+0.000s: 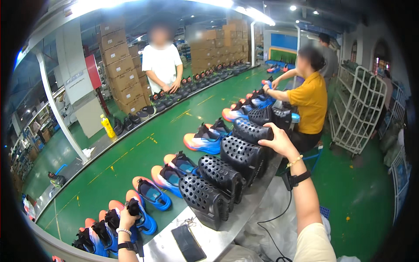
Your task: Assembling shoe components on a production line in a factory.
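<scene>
My left hand [125, 219] is closed around the black collar of an orange-and-blue sneaker [147, 223] at the lower left; its fingertips are partly hidden. At the table's right edge, my right hand [281, 142] spans the near end of a black perforated plastic shoe form [251, 130], thumb on one side and fingers on the other. Nearer to me, several similar forms [200, 188] lie in stacks along the metal edge. Left of these stacks, more orange-and-blue sneakers [168, 175] stand in a row on the green belt [131, 161].
A phone [188, 243] lies on the metal table [159, 246] in front of me. A black cable [273, 227] hangs below my right wrist. One co-worker in yellow [309, 98] handles a shoe ahead; another in white [161, 65] stands across the belt. A yellow bottle [106, 126] stands on the far ledge.
</scene>
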`<state>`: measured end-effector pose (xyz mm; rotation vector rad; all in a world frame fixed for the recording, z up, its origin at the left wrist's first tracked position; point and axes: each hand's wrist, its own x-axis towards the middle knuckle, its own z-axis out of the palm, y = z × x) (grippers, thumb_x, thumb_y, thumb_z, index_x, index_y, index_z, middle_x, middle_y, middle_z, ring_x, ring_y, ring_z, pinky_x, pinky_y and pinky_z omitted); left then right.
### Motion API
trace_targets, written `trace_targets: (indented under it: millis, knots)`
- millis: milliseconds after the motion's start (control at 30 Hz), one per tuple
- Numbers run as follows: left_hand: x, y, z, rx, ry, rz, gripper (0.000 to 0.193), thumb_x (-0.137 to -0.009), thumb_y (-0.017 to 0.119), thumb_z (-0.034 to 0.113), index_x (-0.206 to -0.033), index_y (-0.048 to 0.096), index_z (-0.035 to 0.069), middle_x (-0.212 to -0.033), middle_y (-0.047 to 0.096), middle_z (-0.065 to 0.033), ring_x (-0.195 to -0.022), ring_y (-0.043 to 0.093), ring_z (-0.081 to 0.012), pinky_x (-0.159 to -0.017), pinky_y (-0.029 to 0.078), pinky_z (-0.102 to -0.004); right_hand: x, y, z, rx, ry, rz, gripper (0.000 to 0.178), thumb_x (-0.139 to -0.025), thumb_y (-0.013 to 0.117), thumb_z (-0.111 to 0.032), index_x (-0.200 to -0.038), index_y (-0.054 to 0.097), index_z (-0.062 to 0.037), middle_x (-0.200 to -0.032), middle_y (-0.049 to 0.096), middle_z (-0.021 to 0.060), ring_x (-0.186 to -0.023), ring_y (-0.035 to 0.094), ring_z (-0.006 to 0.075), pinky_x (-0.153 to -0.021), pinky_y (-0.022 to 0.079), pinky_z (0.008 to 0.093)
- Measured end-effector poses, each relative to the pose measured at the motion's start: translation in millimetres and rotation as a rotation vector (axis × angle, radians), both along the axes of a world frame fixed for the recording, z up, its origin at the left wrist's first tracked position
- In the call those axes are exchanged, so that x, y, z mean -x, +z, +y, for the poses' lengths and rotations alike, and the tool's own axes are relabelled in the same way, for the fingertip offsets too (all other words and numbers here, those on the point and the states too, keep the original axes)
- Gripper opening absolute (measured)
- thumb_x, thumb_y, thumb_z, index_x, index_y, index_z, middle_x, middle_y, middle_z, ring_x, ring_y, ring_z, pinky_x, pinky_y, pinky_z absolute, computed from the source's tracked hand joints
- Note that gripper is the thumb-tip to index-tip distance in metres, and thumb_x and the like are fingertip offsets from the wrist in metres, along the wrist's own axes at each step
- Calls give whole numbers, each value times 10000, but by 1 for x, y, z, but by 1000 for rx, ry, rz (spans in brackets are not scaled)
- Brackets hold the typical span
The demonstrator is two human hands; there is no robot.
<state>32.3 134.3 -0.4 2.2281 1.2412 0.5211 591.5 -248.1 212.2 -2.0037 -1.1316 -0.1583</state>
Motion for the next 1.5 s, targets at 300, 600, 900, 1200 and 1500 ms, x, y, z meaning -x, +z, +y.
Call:
trace_targets:
  millis: [300, 600, 900, 1200, 1500]
  knots:
    - [-9, 27, -12, -160, 270, -128, 773, -581, 801, -16, -1299, 519, 46, -1189, 642, -201, -1132, 604, -364, -967, 482, -421, 89, 102, -69, -510, 273, 193, 525, -773, 801, -53, -1221, 534, 6, -1060, 670, 72, -965, 633, 131, -873, 517, 294]
    - [-75, 57, -114, -473, 68, -136, 528, -805, 719, 254, -1273, 549, 78, -1228, 570, -199, -1046, 623, -375, -917, 496, -450, 248, 134, -101, -115, 430, 45, 535, -768, 824, -134, -1212, 551, -11, -1003, 708, 100, -918, 664, 115, -822, 530, 291]
    - [-56, 18, -121, -205, 104, -111, 487, -780, 756, 330, -1183, 600, 106, -1288, 497, -297, -1015, 612, -464, -874, 516, -475, 362, 81, -17, 107, 505, -114, 552, -797, 763, -360, -1172, 547, -16, -788, 676, 187, -754, 687, 350, -673, 534, 399]
    - [-19, 2, -140, -168, 118, -461, 482, -833, 698, 179, -1281, 560, 64, -1496, 389, -192, -1189, 549, -406, -960, 473, -440, 408, -27, 178, 526, 498, -225, 490, -708, 801, -337, -991, 607, 13, -875, 669, 221, -853, 666, 385, -782, 541, 439]
    - [-7, 11, -143, -46, 119, -519, 377, -819, 713, 156, -1161, 597, 47, -1461, 435, -199, -1135, 572, -413, -944, 473, -426, 437, -124, 289, 468, 349, -550, 230, -665, 807, -213, -824, 745, -59, -857, 721, 159, -815, 718, 289, -736, 579, 369]
